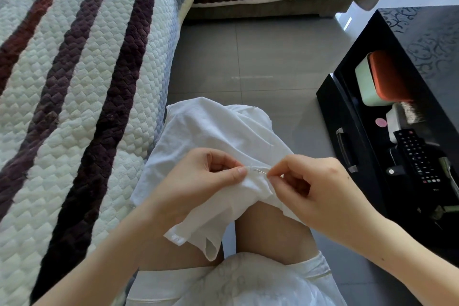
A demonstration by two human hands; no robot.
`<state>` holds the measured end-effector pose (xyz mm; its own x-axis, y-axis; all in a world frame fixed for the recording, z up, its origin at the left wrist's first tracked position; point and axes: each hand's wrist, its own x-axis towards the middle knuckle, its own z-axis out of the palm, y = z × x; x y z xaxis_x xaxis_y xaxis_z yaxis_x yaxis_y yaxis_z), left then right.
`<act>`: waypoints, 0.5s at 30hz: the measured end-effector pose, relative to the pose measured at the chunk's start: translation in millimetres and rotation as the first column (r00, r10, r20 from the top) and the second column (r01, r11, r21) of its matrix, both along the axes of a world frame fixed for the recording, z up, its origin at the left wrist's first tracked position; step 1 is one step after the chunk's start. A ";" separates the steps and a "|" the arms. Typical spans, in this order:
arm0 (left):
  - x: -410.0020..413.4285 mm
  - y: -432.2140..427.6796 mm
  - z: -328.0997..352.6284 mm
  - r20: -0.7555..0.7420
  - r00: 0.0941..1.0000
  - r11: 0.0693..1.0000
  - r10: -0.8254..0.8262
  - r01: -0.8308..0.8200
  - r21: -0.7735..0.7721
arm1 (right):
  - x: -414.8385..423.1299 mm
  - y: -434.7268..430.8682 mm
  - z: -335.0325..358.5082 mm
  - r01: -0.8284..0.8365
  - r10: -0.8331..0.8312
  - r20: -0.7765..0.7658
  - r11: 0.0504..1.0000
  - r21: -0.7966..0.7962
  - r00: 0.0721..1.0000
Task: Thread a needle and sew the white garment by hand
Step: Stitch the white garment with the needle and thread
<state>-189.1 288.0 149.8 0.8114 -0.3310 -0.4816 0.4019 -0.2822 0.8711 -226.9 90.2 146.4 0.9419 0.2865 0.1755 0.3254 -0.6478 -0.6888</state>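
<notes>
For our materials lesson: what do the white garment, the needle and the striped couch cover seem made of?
The white garment looks like thin matte woven cloth, perhaps cotton: it creases softly. The needle seems metal, probably steel: thin, bright glint. The striped couch cover looks a plush quilted fabric, perhaps fleece: puffy diamond stitching, fuzzy surface.

Home living room: quilted striped sofa cover (74,82), grey tiled floor (260,62), black cabinet (422,40) holding a remote control (419,156).

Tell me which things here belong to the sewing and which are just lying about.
Sewing: white garment, needle, left hand holding the garment, right hand pinching the needle.
Lying about: remote control, green box, black drawer, striped sofa cover.
</notes>
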 end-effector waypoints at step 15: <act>-1.1 -1.0 3.0 0.015 1.000 1.000 0.003 -0.003 -0.029 | 4.6 5.4 -1.9 0.007 -0.008 -0.025 1.000 -0.023 1.000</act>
